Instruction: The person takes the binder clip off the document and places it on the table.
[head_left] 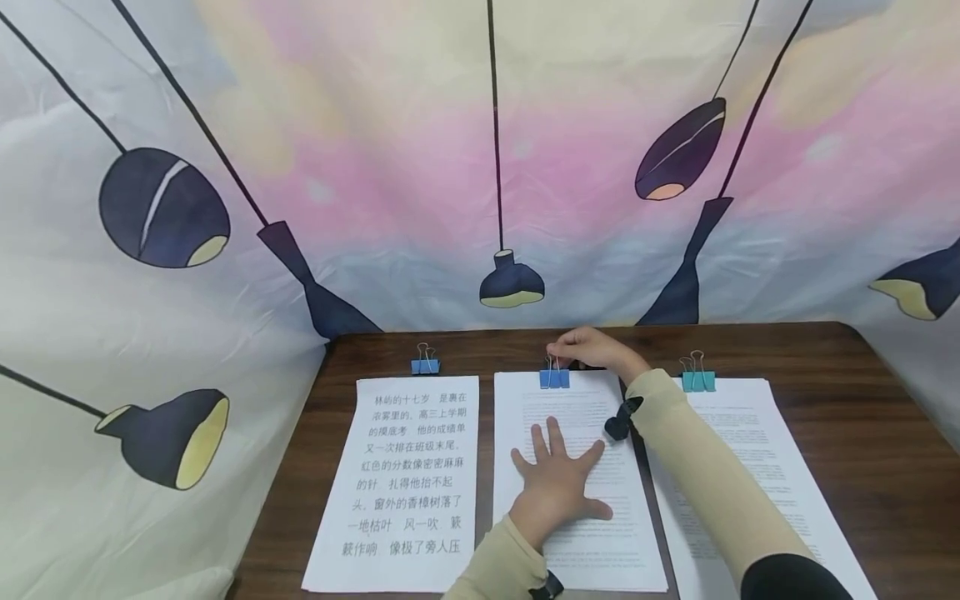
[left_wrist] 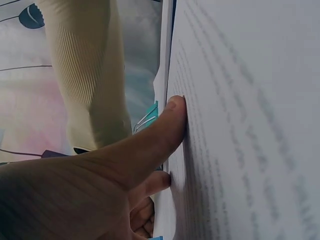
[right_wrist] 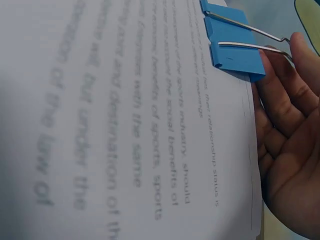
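Observation:
Three stacks of printed paper lie side by side on a dark wooden table (head_left: pixel 825 358). My left hand (head_left: pixel 558 477) presses flat, fingers spread, on the middle stack (head_left: pixel 592 550). In the left wrist view the thumb (left_wrist: pixel 155 135) lies against that paper (left_wrist: pixel 240 100). My right hand (head_left: pixel 581 347) reaches over the stack's top edge and pinches the wire handles of a blue binder clip (head_left: pixel 554 377) seated on that edge. The right wrist view shows the clip (right_wrist: pixel 232 42) on the sheets (right_wrist: pixel 125 125) with my fingertips (right_wrist: pixel 295 55) at its handles.
The left stack (head_left: pixel 405 483) carries large Chinese text, with another blue clip (head_left: pixel 425 363) at its top. The right stack (head_left: pixel 757 467) has a teal clip (head_left: pixel 697 380) on its top edge. A lamp-patterned cloth (head_left: pixel 480 167) hangs close behind the table.

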